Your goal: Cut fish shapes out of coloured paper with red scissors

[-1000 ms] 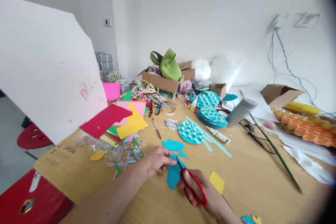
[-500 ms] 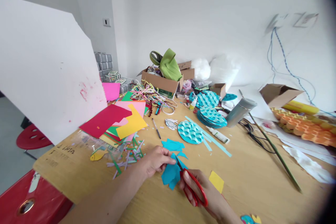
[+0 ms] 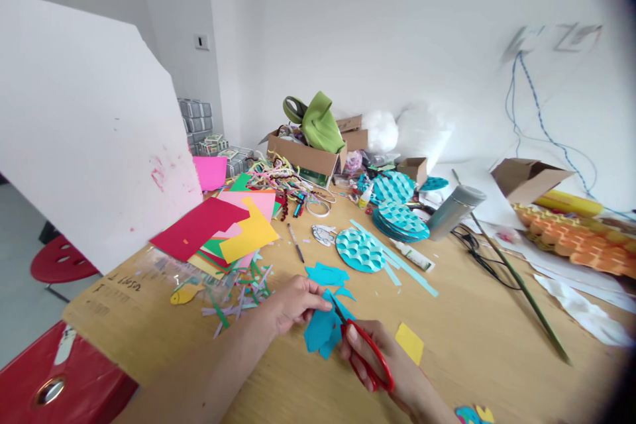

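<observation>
Near the front middle of the table, my left hand (image 3: 299, 303) pinches a piece of blue paper (image 3: 319, 329) between thumb and fingers. My right hand (image 3: 370, 351) is closed around the red handles of a pair of scissors (image 3: 381, 364). Their blades point up and left and meet the paper close to my left fingertips. Just beyond lie blue paper scraps (image 3: 326, 274). A yellow paper piece (image 3: 409, 343) lies right of my right hand. Part of the blue paper is hidden by my hands.
Coloured paper sheets (image 3: 201, 225) and thin strips (image 3: 243, 295) lie at left. Beyond my hands are a pen (image 3: 295, 242), a turquoise scaled disc (image 3: 360, 250) and a glue bottle (image 3: 413, 256). A grey flask (image 3: 454, 212) and a long green stick (image 3: 527, 298) are on the right.
The lower part of the blue paper has shifted very slightly. My hands and the scissors stay in nearly the same place.
</observation>
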Tool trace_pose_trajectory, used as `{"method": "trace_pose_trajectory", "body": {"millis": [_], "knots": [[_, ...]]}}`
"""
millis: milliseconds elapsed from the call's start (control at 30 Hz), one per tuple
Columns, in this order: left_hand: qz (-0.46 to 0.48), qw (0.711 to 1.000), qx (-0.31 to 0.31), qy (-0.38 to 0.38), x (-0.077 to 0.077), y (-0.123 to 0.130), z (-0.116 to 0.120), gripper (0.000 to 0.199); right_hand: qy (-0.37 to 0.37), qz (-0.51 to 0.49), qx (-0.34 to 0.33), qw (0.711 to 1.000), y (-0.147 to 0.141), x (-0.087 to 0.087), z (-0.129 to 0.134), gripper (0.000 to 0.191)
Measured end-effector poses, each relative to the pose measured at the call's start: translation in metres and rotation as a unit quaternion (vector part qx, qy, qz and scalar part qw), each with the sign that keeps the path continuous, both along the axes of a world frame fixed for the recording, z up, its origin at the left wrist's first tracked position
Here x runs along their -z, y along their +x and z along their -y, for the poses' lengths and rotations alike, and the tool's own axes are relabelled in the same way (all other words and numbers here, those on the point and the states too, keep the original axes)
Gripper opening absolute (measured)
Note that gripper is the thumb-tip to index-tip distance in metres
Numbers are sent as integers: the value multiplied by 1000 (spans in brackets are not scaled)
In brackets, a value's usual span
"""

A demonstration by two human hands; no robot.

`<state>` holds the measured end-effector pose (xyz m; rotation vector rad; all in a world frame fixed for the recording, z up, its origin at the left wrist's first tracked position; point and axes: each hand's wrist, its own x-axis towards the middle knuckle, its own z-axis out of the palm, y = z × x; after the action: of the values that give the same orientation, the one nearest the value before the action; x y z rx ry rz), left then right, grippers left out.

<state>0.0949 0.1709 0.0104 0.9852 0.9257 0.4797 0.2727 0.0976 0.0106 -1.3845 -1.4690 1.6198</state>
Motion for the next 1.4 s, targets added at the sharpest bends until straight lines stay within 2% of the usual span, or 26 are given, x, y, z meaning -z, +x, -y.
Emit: {"method": "trace_pose_trajectory", "body": {"millis": [200,367,833,1033,1167,1300,1400], "knots": [[31,999,-12,-2,0,2,2,27,1,2,9,1000,0,0,0,58],[19,999,-27,6,4,3,1,25,0,5,3,1000,0,0,-1,59],[-4,1000,-4,9,0,1,0,27,7,31,-5,999,1,-4,0,58],[127,991,-5,-49,0,3,5,24,18,34,-4,999,1,-4,-1,56],[141,988,-8,-68,0,4,6,29,8,28,15,999,1,-4,-1,56],[103,994,-25,-31,0,3,4,30,10,34,18,999,0,-3,-1,57],[92,996,-14,4,0,2,4,29,-4,36,10,999,1,-2,-2,57]]}}
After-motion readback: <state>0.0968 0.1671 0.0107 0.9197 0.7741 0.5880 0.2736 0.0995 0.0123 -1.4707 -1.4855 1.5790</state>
